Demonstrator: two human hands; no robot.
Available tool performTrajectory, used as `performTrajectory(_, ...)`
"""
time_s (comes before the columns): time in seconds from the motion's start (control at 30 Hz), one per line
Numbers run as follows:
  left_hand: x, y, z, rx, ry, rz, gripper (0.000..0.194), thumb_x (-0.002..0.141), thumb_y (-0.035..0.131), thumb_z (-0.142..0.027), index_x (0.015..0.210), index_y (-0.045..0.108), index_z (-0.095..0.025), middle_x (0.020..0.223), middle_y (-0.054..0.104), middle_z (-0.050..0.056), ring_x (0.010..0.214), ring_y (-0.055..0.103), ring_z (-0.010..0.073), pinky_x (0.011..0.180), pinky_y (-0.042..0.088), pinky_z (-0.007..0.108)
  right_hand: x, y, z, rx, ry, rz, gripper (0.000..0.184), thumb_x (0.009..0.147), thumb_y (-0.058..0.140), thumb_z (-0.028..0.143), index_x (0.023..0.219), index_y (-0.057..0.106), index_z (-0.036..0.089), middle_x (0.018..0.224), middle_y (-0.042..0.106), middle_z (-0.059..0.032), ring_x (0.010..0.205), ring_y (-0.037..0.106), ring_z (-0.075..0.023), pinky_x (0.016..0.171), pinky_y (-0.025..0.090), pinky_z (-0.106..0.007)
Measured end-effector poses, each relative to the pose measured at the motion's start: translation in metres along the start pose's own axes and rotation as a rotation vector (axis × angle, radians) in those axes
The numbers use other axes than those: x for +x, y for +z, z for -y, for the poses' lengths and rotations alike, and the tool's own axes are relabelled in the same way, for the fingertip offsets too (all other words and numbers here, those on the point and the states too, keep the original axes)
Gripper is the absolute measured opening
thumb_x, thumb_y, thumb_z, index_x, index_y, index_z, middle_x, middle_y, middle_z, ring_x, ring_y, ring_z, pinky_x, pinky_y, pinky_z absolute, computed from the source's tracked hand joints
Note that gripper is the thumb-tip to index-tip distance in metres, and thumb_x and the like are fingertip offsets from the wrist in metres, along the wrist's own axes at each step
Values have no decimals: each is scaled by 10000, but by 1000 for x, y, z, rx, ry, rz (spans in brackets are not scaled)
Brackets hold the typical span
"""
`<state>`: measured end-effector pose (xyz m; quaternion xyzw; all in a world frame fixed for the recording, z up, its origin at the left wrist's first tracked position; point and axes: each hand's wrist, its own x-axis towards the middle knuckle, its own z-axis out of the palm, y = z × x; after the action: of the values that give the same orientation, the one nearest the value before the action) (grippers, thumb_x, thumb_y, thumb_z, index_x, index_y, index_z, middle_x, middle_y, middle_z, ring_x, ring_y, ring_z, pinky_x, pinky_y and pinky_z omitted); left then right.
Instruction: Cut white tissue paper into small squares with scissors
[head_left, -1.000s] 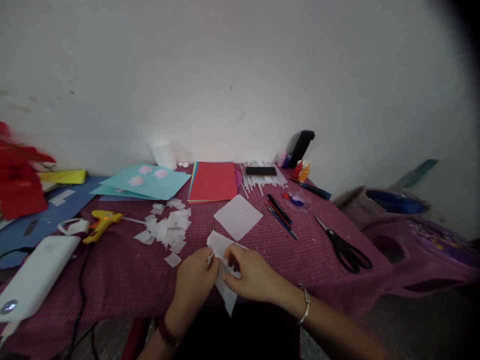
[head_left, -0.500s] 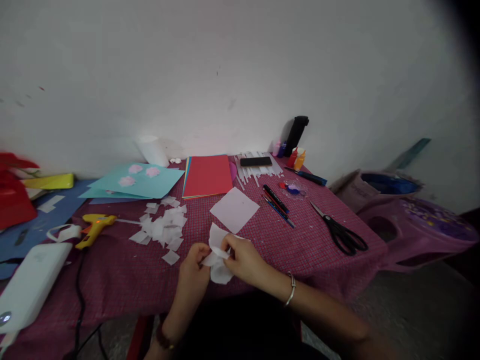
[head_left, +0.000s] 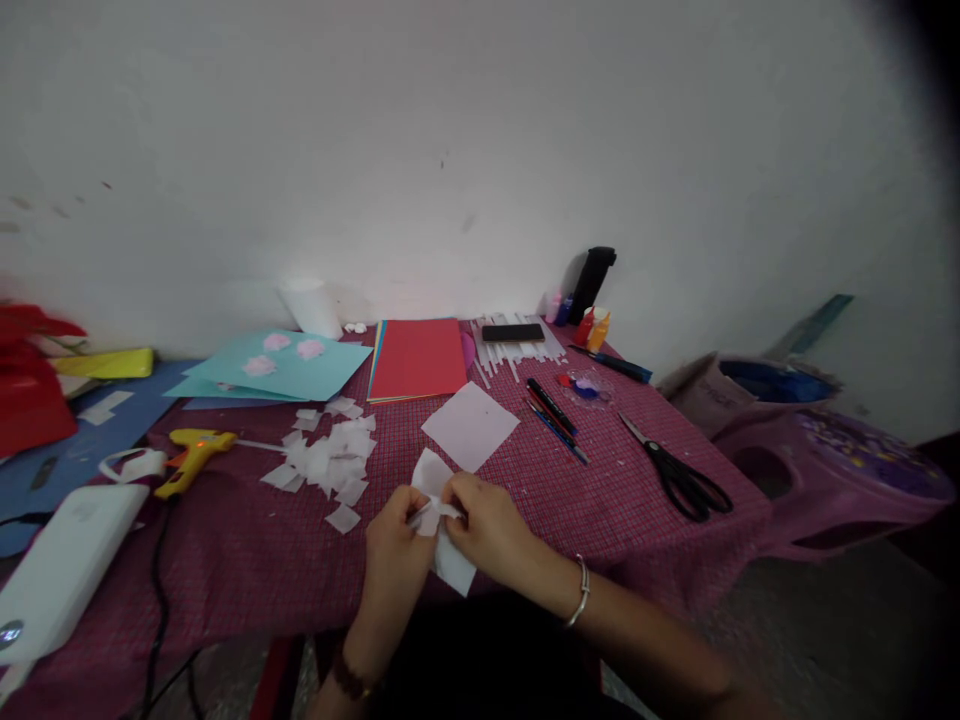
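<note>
Between my two hands is a piece of thin white tissue paper [head_left: 454, 565], gathered and creased at its middle, with loose corners above and below. My left hand [head_left: 397, 535] pinches its left side. My right hand [head_left: 486, 520] pinches the right side, fingertips close to the left ones. Just beyond them a flat white paper square [head_left: 471, 425] lies on the cloth. A loose heap of small white paper pieces [head_left: 334, 455] is to the left of my hands.
A yellow glue gun [head_left: 193, 458] with a trailing cord and a white power bank [head_left: 71, 570] lie left. Behind are blue sheets [head_left: 322, 370] with pink tufts and red paper [head_left: 420, 355]. Black scissors [head_left: 675, 480], pens [head_left: 551, 405] and a paint dish [head_left: 586, 387] lie right.
My hands have drawn slightly closer together on the tissue paper. Its middle is more tightly gathered, and a lower corner now points down toward me. The view has tilted slightly.
</note>
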<state>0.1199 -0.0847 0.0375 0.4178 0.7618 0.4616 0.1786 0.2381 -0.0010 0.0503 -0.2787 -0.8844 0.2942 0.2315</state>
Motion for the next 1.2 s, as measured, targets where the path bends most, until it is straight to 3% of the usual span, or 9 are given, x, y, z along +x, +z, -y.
performTrajectory(0.2, -6, 0, -2, 225, 67, -76, 95, 725, 483, -154, 671, 438, -219, 602, 461, -62, 565, 453, 134, 554, 293, 244, -5, 1, 0, -78, -49, -54, 276, 716, 502, 67, 959, 535, 193, 881, 625, -45, 807, 576, -171, 691, 399, -260)
performTrajectory(0.33, -7, 2, 1, 190, 95, -83, 90, 748, 483, -182, 678, 442, -221, 612, 470, -59, 570, 461, 135, 567, 315, 243, -3, -2, 1, 26, -9, -14, 340, 718, 523, 86, 1039, 518, 199, 864, 622, -21, 764, 578, -155, 663, 395, -247)
performTrajectory(0.5, -8, 4, 5, 169, 83, -77, 155, 719, 483, -170, 614, 385, -229, 558, 397, -73, 532, 414, 126, 528, 287, 232, 2, 0, -5, 43, 18, -6, 106, 727, 555, 118, 791, 515, 192, 771, 581, -2, 696, 536, -138, 603, 341, -233)
performTrajectory(0.63, -7, 4, 7, 336, 87, -100, 228, 697, 472, -117, 561, 326, -227, 544, 369, -65, 517, 382, 125, 525, 246, 249, 2, 6, -10, 82, 34, -44, 140, 710, 551, 91, 741, 463, 194, 724, 544, 17, 652, 501, -122, 574, 302, -224)
performTrajectory(0.73, -4, 5, 5, 441, 106, -131, 134, 725, 480, -109, 656, 460, -222, 637, 503, -36, 582, 473, 143, 555, 283, 259, 1, 8, -9, 103, 30, -31, 156, 710, 545, 79, 730, 446, 197, 708, 530, 25, 641, 485, -117, 575, 295, -219)
performTrajectory(0.9, -1, 3, 3, 360, 215, -68, 105, 801, 492, -187, 792, 591, -220, 812, 622, 13, 737, 582, 170, 652, 385, 264, 0, 3, -7, 108, 21, -12, 171, 690, 542, 55, 723, 452, 196, 694, 519, 30, 635, 466, -114, 577, 290, -216)
performTrajectory(1.07, 0, 0, 10, 187, 87, -82, 133, 801, 532, -298, 732, 600, -207, 721, 643, 6, 681, 602, 178, 625, 432, 276, -1, 2, -8, 185, 55, -35, 171, 689, 526, 42, 716, 454, 195, 692, 532, 35, 625, 477, -105, 570, 297, -201)
performTrajectory(1.13, 0, 0, 9, 150, 51, -60, 116, 783, 549, -278, 840, 620, -206, 792, 680, 13, 732, 634, 187, 665, 466, 290, -1, 5, -9, 167, 66, -32, 153, 703, 538, 66, 715, 456, 194, 692, 538, 30, 626, 480, -111, 570, 296, -206)
performTrajectory(1.2, -1, 1, 6, 177, 59, -54, 272, 751, 562, -208, 1019, 605, -210, 942, 696, 31, 835, 655, 197, 740, 488, 312, -1, 8, -9, 133, 69, -9, 149, 700, 544, 70, 716, 461, 193, 697, 545, 24, 631, 483, -116, 572, 291, -212)
